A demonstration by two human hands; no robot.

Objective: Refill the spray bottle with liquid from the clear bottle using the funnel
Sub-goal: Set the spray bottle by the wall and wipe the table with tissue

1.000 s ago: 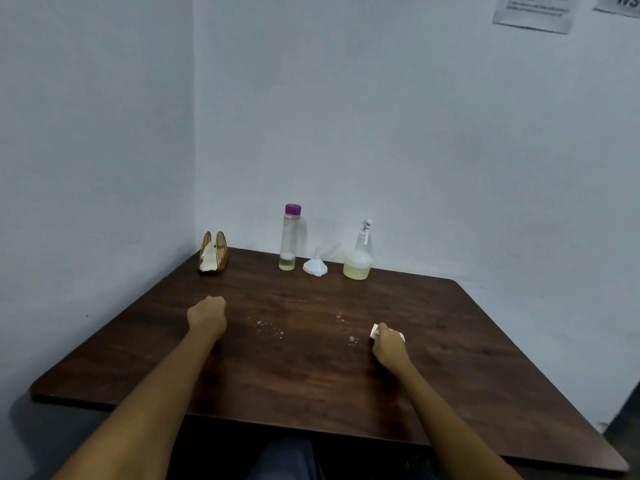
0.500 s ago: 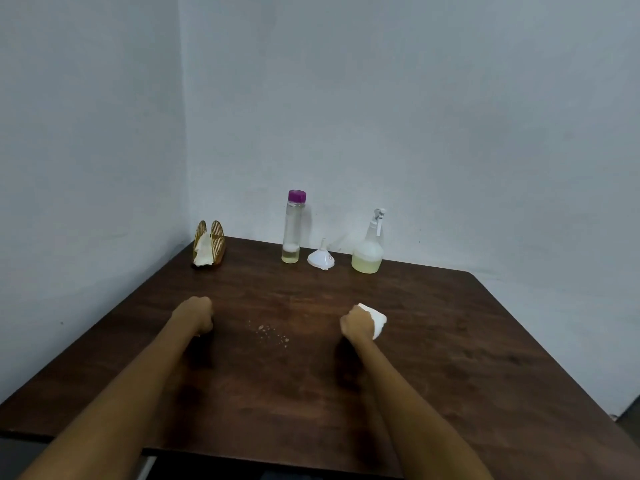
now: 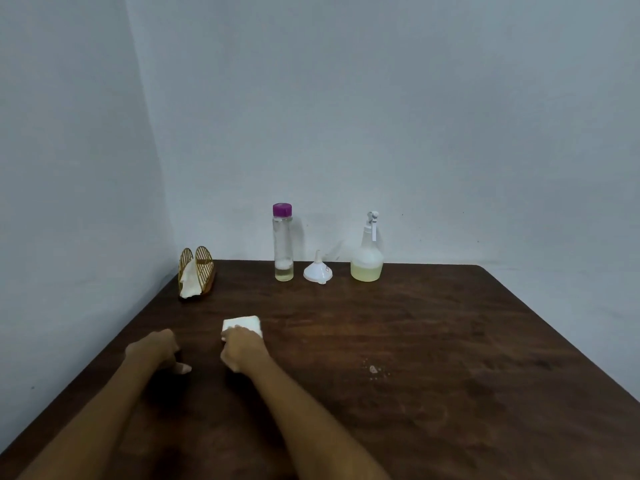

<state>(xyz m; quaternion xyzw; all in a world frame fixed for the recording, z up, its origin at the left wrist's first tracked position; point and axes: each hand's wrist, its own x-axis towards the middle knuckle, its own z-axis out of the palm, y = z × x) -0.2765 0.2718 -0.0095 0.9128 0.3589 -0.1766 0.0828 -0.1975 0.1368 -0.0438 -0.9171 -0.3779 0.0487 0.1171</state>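
At the back of the dark wooden table stand a tall clear bottle with a purple cap and a little liquid at its bottom, a white funnel lying mouth down, and a spray bottle about a third full of pale yellow liquid. My right hand presses a folded white tissue onto the table at front left. My left hand rests on the table beside it as a fist, holding nothing.
A golden wire napkin holder with white napkins stands at the back left corner, near the wall. A few small wet spots or crumbs lie on the table to the right of my hands. Walls close in on the left and behind.
My right hand has slid the tissue leftward across the table, over the spots in the middle, and now sits close to my left hand. The view has also shifted.
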